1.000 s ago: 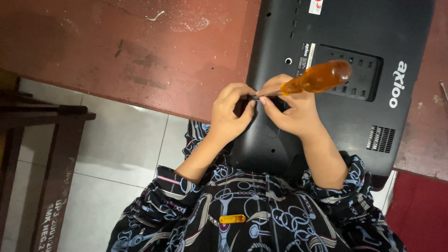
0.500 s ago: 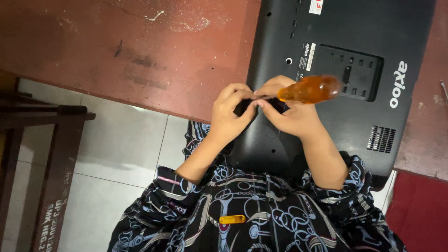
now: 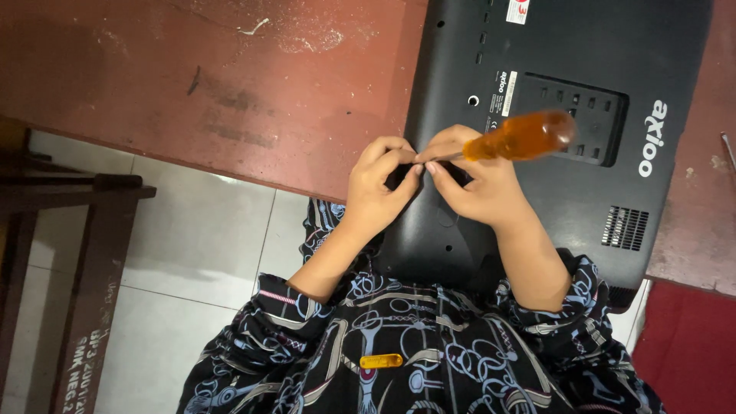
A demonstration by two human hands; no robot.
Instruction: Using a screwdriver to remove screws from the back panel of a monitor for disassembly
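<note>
A screwdriver [image 3: 521, 136] with a translucent orange handle points its tip left, over the back of a black monitor [image 3: 552, 192] lying face down on a red table [image 3: 230, 84]. Compared with half a second ago, the handle sits slightly higher. The right hand [image 3: 475, 188] grips it; the left hand [image 3: 379, 188] pinches at its tip, fingertips meeting.

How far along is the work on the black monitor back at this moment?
Done: the monitor lies face down on the red table. In hand: the right hand holds an orange-handled screwdriver, and the left hand pinches at its tip. Left: the back cover looks closed, and no loose screws show.
</note>
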